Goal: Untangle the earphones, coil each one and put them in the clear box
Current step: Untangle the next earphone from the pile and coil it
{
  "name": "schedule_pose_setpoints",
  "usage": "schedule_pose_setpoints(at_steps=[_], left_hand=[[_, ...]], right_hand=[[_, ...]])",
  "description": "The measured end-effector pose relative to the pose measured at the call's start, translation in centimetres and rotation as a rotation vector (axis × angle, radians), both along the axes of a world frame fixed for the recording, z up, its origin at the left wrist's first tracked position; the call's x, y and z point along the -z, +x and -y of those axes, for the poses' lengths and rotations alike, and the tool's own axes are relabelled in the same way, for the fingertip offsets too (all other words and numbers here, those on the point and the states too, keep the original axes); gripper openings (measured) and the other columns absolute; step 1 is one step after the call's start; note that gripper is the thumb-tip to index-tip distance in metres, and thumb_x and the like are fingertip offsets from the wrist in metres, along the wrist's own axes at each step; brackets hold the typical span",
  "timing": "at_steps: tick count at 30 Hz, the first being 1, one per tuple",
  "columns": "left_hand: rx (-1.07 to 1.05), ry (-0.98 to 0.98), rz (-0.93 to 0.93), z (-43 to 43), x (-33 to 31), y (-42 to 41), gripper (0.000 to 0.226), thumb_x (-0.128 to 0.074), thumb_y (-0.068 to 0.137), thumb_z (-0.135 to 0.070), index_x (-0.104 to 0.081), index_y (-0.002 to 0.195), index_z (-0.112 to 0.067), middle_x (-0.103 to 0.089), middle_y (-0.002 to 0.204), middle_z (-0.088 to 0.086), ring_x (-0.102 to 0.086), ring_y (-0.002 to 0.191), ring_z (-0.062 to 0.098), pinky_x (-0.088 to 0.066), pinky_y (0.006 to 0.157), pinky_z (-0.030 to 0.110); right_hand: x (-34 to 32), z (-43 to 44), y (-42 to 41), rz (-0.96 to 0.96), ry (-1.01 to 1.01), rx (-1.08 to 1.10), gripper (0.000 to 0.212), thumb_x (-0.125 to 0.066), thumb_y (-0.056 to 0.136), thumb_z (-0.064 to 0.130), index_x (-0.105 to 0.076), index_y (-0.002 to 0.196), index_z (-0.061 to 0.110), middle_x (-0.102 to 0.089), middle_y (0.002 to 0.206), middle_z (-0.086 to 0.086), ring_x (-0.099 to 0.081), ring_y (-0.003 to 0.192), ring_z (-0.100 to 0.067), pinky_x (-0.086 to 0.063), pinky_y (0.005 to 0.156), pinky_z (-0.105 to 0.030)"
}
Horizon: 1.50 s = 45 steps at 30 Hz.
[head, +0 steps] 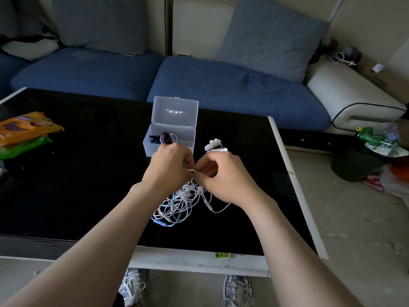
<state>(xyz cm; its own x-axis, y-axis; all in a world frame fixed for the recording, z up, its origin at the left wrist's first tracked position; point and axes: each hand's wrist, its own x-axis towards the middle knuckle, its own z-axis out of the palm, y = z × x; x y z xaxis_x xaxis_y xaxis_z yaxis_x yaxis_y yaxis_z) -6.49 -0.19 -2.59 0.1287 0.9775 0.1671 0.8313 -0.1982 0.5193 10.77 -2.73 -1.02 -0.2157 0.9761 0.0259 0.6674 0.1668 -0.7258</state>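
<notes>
**Left grip (169, 166) and right grip (224, 177) pinching a thin cord**

We nip one white strand of the tangled earphones (183, 201), whose limp loops lie on the glossy black table (66, 173), just before the open, rectangular clear box (176, 116).

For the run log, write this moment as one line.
stage: untangling | left hand: pinches white cord | right hand: pinches white cord | tangle: on table under hands | clear box: open, purple earphones inside

On the table (66, 185), the open box (174, 120) stands behind the tangle of earphones (181, 200), one coiled set (165, 138) inside it; snack packets (24, 131) lie far left. A sofa (221, 89) runs behind the table.
</notes>
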Motion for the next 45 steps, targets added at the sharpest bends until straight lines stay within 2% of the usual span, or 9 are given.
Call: schedule_pose_setpoints(at_steps=[6,10,14,18,26,33,38,41,45], left_hand=[[0.014,0.015,0.01,-0.1,0.0,-0.2,0.018,-0.087,0.069,-0.017,-0.072,0.073,-0.028,-0.058,0.067,-0.013,-0.059,0.069,0.011,-0.039,0.058,0.026],[0.003,0.078,-0.158,0.3,-0.1,-0.4,0.019,-0.084,0.078,-0.038,-0.068,0.081,-0.03,-0.058,0.076,-0.014,-0.06,0.086,0.018,-0.034,0.081,0.034],[-0.004,0.076,-0.242,0.6,-0.7,-0.4,0.044,-0.067,0.085,-0.07,-0.062,0.086,-0.026,-0.058,0.077,-0.014,-0.058,0.085,0.016,-0.03,0.083,0.038],[-0.002,0.109,-0.34,0.8,-1.1,-0.2,0.073,-0.054,0.071,-0.094,-0.051,0.096,-0.026,-0.061,0.08,-0.013,-0.056,0.079,0.016,-0.03,0.08,0.04],[0.007,-0.018,-0.097,1.4,-1.4,0.0,0.08,-0.081,0.067,-0.067,-0.028,0.114,-0.029,-0.058,0.086,-0.014,-0.056,0.083,0.021,-0.036,0.081,0.043],[0.002,-0.198,0.189,0.3,-1.5,-1.3,0.047,-0.046,0.072,-0.074,-0.069,0.101,-0.045,-0.055,0.116,-0.003,-0.055,0.116,0.022,-0.047,0.102,0.047],[-0.108,-0.025,0.064,0.7,-1.4,-0.9,0.019,-0.071,0.089,-0.054,-0.075,0.095,-0.036,-0.035,0.135,-0.005,-0.035,0.136,0.025,-0.034,0.107,0.046],[-0.019,-0.036,0.01,0.9,-1.8,-0.9,0.024,-0.071,0.088,-0.045,-0.073,0.111,-0.043,-0.024,0.163,-0.008,-0.024,0.148,0.02,-0.024,0.114,0.051],[0.087,-0.134,0.004,0.9,-1.7,-1.0,0.024,-0.063,0.09,-0.051,-0.071,0.112,-0.044,-0.069,0.11,-0.022,-0.062,0.111,0.007,-0.038,0.098,0.038]], right_hand=[[0.3,-0.4,-0.1,0.091,0.028,0.008,0.009,-0.08,0.091,0.018,-0.085,0.093,0.025,-0.078,0.077,0.008,-0.07,0.072,-0.001,-0.053,0.065,-0.013],[-0.4,-0.6,-0.1,0.024,-0.013,0.143,0.016,-0.074,0.086,0.012,-0.085,0.081,0.022,-0.075,0.07,0.008,-0.069,0.073,-0.003,-0.045,0.054,-0.009],[-0.8,-0.7,-0.3,-0.228,-0.062,0.336,0.023,-0.068,0.088,0.018,-0.07,0.072,0.001,-0.065,0.061,-0.002,-0.057,0.06,-0.018,-0.046,0.063,-0.029],[-1.2,-0.6,-0.7,-0.538,-0.074,0.371,0.02,-0.059,0.102,0.018,-0.074,0.094,0.007,-0.078,0.084,-0.003,-0.076,0.085,-0.018,-0.058,0.072,-0.03],[-1.1,-0.4,-1.2,-0.605,0.096,0.294,0.02,-0.041,0.115,0.027,-0.053,0.11,0.011,-0.079,0.088,-0.009,-0.079,0.081,-0.023,-0.063,0.089,-0.05],[-0.5,-0.3,-0.5,-0.335,0.151,0.244,0.016,-0.039,0.111,0.02,-0.046,0.097,0.024,-0.078,0.086,-0.003,-0.078,0.078,-0.017,-0.065,0.077,-0.052],[-0.5,0.0,-0.4,-0.284,0.126,0.22,0.012,-0.042,0.11,0.019,-0.049,0.1,0.02,-0.075,0.089,0.001,-0.074,0.074,-0.004,-0.059,0.065,-0.024],[-0.4,0.0,-0.5,-0.29,0.098,0.207,0.011,-0.042,0.11,0.023,-0.048,0.1,0.024,-0.076,0.089,0.001,-0.075,0.077,-0.012,-0.063,0.071,-0.04],[-0.4,-0.1,-0.6,-0.352,0.062,0.248,0.012,-0.039,0.111,0.026,-0.047,0.102,0.024,-0.078,0.089,-0.002,-0.075,0.08,-0.016,-0.062,0.076,-0.042]])
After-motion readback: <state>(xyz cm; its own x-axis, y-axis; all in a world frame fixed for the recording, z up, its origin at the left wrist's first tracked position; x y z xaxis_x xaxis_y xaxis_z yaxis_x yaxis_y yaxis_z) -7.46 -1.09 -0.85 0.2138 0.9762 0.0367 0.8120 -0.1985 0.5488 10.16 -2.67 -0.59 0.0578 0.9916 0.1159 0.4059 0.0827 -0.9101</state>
